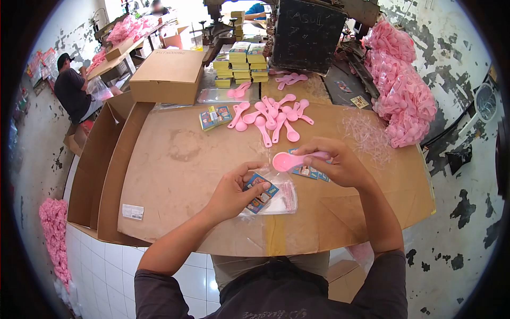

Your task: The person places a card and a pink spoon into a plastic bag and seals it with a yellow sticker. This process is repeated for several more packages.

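Note:
My left hand (237, 192) pinches a small blue printed card (260, 192) between thumb and fingers. Under it lies a stack of clear plastic bags (287, 202) with a pink strip. In my right hand (340, 164) is a pink measuring spoon (289, 161), held by its handle with the bowl pointing left. Behind the right fingers, more blue cards (311, 172) rest on the cardboard, partly hidden. Farther up lies a loose heap of pink spoons (272, 118). A bundle of cards (215, 117) sits to its left.
A cardboard sheet (175, 175) covers the table. Behind it stand a closed carton (167, 74), stacked card bundles (241, 63) and a black machine box (305, 37). Bagged pink spoons (401, 85) and clear plastic scraps (366, 135) are at right. A person (74, 87) sits at far left.

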`<state>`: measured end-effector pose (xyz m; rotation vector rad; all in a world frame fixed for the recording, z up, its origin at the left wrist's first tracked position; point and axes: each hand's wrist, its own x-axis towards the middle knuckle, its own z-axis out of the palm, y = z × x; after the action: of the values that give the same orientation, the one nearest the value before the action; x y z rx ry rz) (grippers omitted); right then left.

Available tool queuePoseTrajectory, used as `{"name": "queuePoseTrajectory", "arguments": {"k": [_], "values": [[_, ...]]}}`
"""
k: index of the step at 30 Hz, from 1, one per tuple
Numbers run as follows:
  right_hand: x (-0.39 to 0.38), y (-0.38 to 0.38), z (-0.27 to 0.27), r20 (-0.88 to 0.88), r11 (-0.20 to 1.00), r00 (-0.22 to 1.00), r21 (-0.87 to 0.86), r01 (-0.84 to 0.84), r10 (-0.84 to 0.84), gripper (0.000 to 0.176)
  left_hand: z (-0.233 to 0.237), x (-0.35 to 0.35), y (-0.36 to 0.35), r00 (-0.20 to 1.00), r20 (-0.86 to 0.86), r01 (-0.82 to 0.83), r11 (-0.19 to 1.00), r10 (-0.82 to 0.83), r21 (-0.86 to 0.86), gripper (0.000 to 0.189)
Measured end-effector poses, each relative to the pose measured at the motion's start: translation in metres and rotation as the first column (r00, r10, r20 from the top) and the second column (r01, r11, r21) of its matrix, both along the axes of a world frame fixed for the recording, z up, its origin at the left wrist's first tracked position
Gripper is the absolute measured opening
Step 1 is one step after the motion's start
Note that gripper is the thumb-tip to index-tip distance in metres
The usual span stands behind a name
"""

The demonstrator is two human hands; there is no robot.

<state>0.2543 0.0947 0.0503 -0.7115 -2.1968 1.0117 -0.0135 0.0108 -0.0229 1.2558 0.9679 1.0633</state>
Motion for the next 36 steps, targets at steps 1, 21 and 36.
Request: {"name": "queuePoseTrajectory", "arguments": {"k": [1,21,36], "values": [[0.000,-0.001,0.001,-0.016,1.000,1.000,0.000,0.006,-0.006,0.019,0.000,0.000,0.000,1.000,-0.016,0.012,1.000,-0.012,0.007,0.047],[-0.038,-0.007,-0.001,-0.472,0.718,0.791,-0.382,-0.582,0.390,0.045,0.009,-0.010,-0.003,0.923,0.121,0.369,0.929,-0.364,-0.018,0.044],[-0.033,-0.054,0.069,0.207,0.878,0.978,0.472,-0.080,-0.022,0.008,0.031,-0.005,-0.014,0.957,-0.214,0.276,0.838,-0.195,0.470,0.070]]}}
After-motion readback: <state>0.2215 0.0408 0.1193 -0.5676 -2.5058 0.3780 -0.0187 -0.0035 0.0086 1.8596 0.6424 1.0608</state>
